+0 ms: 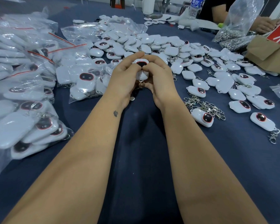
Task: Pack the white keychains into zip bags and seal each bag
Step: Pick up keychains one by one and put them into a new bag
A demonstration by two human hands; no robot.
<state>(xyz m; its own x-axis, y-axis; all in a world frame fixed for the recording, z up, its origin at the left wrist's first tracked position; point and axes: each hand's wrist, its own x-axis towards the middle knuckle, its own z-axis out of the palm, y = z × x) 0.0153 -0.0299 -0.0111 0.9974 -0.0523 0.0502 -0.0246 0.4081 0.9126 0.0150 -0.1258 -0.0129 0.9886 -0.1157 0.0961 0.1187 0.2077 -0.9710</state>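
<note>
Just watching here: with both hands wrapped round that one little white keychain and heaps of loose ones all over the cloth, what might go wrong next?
1. Both the left hand and right hand grip one keychain; neither holds a bag, so bagging it means letting go with one hand, and it might slip.
2. The loose metal clips lie tangled beside the right forearm; a sweep could drag several along.
3. The filled zip bags overlap in a slippery heap.

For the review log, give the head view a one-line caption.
Both hands grip one white keychain above loose keychains, filled zip bags at left.
</note>
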